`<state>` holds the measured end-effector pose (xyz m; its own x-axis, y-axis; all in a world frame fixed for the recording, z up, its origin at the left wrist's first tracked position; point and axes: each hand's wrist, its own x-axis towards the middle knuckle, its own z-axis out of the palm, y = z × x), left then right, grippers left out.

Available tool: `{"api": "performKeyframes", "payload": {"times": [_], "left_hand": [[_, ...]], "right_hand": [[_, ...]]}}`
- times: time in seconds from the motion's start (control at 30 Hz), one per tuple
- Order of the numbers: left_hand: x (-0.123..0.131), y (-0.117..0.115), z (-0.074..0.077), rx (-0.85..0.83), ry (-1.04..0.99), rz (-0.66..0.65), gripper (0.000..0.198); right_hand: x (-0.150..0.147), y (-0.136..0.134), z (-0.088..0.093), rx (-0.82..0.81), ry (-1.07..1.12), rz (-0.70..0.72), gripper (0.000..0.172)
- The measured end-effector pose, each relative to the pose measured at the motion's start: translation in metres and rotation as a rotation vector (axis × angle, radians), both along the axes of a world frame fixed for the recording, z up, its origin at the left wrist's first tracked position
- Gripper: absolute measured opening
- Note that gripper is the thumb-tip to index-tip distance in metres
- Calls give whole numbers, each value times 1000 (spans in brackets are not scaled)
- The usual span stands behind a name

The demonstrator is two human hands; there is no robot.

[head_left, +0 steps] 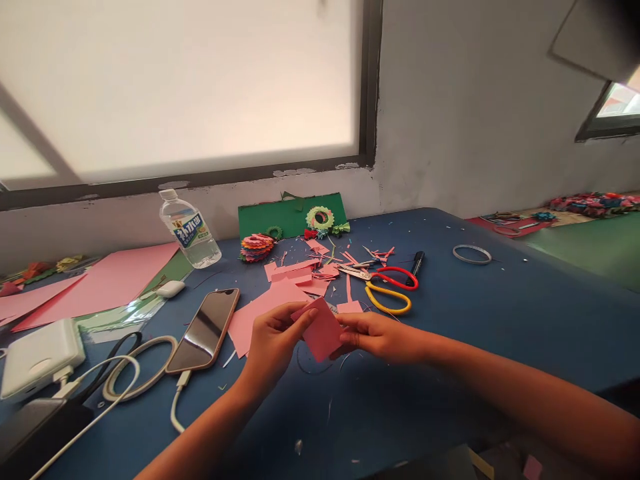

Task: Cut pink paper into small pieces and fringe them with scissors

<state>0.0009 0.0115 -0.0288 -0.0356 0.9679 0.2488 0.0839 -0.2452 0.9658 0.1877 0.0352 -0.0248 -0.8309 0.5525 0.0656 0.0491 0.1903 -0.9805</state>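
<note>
A small pink piece of paper (pixel 324 333) is held up above the blue table, between both hands. My left hand (pixel 277 337) pinches its upper left edge, thumb on the front face. On the other side, my right hand (pixel 373 337) grips the right edge with fingers closed; part of the paper there is hidden. Just behind lie a larger pink sheet (pixel 265 310) and many pink paper scraps (pixel 295 272). Scissors (pixel 390 283) with one red and one yellow handle rest behind my right hand, blades pointing left. A black marker (pixel 416 267) lies beside their handles.
On the left are a phone (pixel 205 330) with a cable, a white power bank (pixel 43 357), pink sheets (pixel 120 277) and a water bottle (pixel 190 230). Paper flowers (pixel 257 247) and a green board (pixel 280 217) stand at the back. A ring (pixel 472 255) lies right.
</note>
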Motion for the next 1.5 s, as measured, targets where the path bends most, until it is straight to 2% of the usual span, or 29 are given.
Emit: {"api": "performKeyframes", "payload": {"times": [0.07, 0.17, 0.2, 0.27, 0.37, 0.47, 0.63, 0.8, 0.9, 1.03, 1.13, 1.37, 1.5], "left_hand": [[-1, 0, 2, 15, -5, 21, 18], [-3, 2, 4, -10, 11, 46, 17], [-3, 3, 4, -34, 6, 45, 17], [-4, 4, 4, -83, -12, 31, 18], [-4, 6, 2, -132, -32, 13, 20], [-3, 6, 1, -152, -9, -3, 23], [-3, 7, -1, -160, 20, 32, 30], [-4, 8, 0, -209, 6, 34, 29], [-2, 6, 1, -212, -3, -24, 26], [3, 2, 2, -233, 6, -177, 32], [6, -2, 1, -231, 16, -271, 36], [10, -7, 1, -224, 30, -387, 30], [10, -6, 0, -193, 49, -389, 33]], "right_hand": [[7, 4, 4, 206, -110, -49, 40], [17, 18, 4, 540, -294, -345, 35], [20, 24, 2, 602, -357, -419, 35], [23, 33, -4, 646, -453, -461, 44], [23, 39, -13, 632, -473, -449, 56], [19, 39, -17, 604, -423, -466, 56], [16, 38, -13, 480, -287, -524, 24], [15, 34, -2, 304, -53, -595, 24], [9, 27, -1, 189, 71, -565, 25], [0, 16, -5, 259, 21, -523, 23], [-3, 11, -8, 250, -24, -509, 26], [-4, 5, -5, 238, -29, -516, 30], [-4, 3, -6, 203, 0, -518, 30]]}}
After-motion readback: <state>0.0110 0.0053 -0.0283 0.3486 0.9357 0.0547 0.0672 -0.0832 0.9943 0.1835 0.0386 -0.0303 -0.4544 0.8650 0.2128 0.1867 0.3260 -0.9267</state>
